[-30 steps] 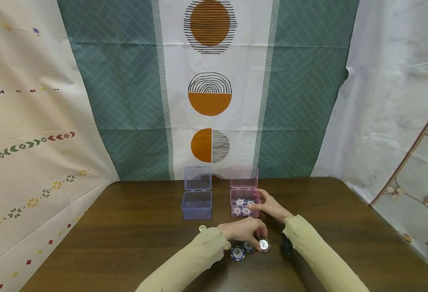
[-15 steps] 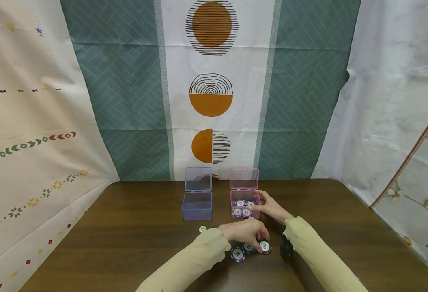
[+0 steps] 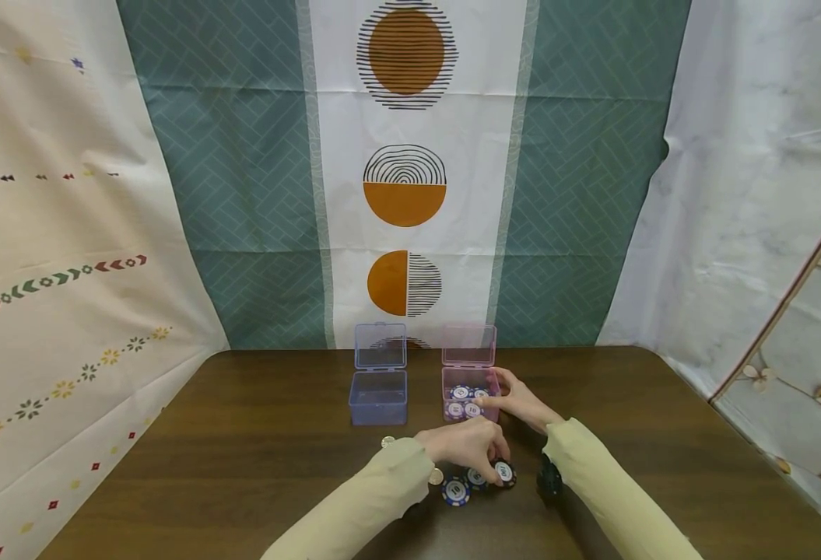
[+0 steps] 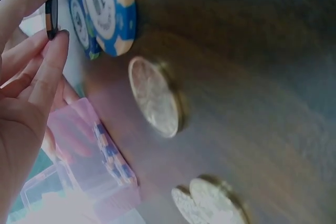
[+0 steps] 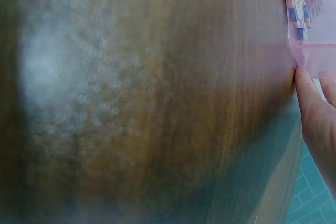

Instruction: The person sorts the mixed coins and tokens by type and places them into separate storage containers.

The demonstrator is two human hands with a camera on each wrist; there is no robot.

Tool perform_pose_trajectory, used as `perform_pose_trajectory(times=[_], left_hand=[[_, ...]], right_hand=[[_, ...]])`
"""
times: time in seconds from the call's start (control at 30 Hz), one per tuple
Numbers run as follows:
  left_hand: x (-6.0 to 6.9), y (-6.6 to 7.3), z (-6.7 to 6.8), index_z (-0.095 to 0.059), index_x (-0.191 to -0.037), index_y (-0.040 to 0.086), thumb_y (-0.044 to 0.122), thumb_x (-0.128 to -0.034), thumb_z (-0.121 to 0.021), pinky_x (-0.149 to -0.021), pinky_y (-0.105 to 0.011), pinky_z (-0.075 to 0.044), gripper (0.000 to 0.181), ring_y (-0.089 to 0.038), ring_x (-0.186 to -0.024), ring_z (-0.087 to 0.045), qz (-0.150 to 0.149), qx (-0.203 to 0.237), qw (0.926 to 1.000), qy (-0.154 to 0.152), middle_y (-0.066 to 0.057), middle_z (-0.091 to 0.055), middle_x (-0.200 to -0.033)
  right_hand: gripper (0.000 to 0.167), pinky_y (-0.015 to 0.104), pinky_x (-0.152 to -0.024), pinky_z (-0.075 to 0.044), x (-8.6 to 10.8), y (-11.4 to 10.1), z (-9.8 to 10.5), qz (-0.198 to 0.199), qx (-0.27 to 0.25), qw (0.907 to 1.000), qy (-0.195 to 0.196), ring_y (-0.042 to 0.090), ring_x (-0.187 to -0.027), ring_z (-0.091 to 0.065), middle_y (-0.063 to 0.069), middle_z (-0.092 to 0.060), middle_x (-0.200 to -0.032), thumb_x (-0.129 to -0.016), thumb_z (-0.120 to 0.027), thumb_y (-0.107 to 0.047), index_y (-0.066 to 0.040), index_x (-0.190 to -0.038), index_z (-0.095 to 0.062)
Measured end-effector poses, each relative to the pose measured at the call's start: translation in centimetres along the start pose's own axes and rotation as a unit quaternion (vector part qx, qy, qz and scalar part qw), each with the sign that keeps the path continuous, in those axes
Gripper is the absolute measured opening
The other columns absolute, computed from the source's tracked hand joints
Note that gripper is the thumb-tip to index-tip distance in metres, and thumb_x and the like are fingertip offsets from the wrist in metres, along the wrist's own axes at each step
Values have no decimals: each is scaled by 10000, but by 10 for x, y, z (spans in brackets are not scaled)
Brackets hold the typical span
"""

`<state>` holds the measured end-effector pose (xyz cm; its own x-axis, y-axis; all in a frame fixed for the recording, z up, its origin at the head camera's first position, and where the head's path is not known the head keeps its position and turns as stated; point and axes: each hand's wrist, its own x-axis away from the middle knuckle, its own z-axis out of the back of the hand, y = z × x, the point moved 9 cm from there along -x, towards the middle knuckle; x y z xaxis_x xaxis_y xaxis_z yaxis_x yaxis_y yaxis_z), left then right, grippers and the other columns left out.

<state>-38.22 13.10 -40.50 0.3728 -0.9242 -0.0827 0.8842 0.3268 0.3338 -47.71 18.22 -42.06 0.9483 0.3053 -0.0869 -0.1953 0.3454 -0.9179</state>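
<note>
My left hand (image 3: pixel 462 443) pinches a black poker chip (image 3: pixel 503 471) between thumb and fingertips. In the left wrist view, that black chip (image 4: pixel 51 11) stands edge-on between the digits. Two blue poker chips lie beside it: one (image 3: pixel 455 491) in front, the other (image 3: pixel 478 479) partly under the left hand. My right hand (image 3: pixel 521 403) holds the right side of an open pink clear box (image 3: pixel 445 381), thumb toward the front and fingers toward the back. Several blue and white chips (image 3: pixel 455 410) rest in this box. In the right wrist view, a fingertip (image 5: pixel 302 77) touches the box's corner.
An open blue clear box (image 3: pixel 378 412) stands left of the pink one, its lid raised. Gold coins lie left of the chips, one coin (image 3: pixel 436 476) by the left wrist and another coin (image 3: pixel 387 441) farther back. A patterned cloth (image 3: pixel 242 194) hangs behind the table.
My left hand and the black chip shifted slightly right, then slightly back left. The right hand has stayed at the pink box. The head view has tilted up a little.
</note>
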Motion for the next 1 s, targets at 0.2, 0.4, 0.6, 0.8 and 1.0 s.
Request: perform_pose_trajectory(times=[0.2,0.4,0.6,0.8,1.0], left_hand=[[6,-2,14,-687,-929,55,162,-716,-766,-558,-91,-402,250,41,-612,-475,11,233,9995,209,87,-560,-746],[12,-2,30,-687,-893,54,166,-703,-773,-566,-88,-398,237,36,-611,-479,-102,166,9986,494,71,-571,-735],[17,-8,39,-685,-882,80,197,-700,-773,-545,-96,-397,234,32,-591,-486,139,58,9979,623,90,-570,-703],[20,-13,52,-682,-895,66,167,-713,-768,-577,-107,-424,226,12,-641,-529,56,398,9960,795,85,-591,-768],[19,-14,75,-688,-901,42,144,-705,-776,-603,-118,-438,238,6,-660,-545,74,566,9929,1046,41,-599,-802]], right_hand=[[773,553,-929,-269,-2,1,1,86,-4,10000,21,391,-1168,-348,232,-297,-1362,-786,-699,-229,6,-1367,-247],[738,535,-926,-289,-2,0,2,166,-57,9998,41,408,-1163,-351,256,-303,-1349,-803,-683,-191,24,-1360,-250],[711,521,-918,-310,-1,-2,3,311,-77,9995,29,431,-1163,-345,276,-314,-1329,-806,-674,-148,38,-1350,-256],[722,521,-921,-306,0,-2,2,327,-114,9994,-64,439,-1174,-328,289,-284,-1339,-818,-665,-160,48,-1356,-231],[693,483,-925,-320,1,-1,1,275,-263,9992,-126,415,-1176,-338,281,-269,-1346,-836,-631,-121,53,-1362,-214]])
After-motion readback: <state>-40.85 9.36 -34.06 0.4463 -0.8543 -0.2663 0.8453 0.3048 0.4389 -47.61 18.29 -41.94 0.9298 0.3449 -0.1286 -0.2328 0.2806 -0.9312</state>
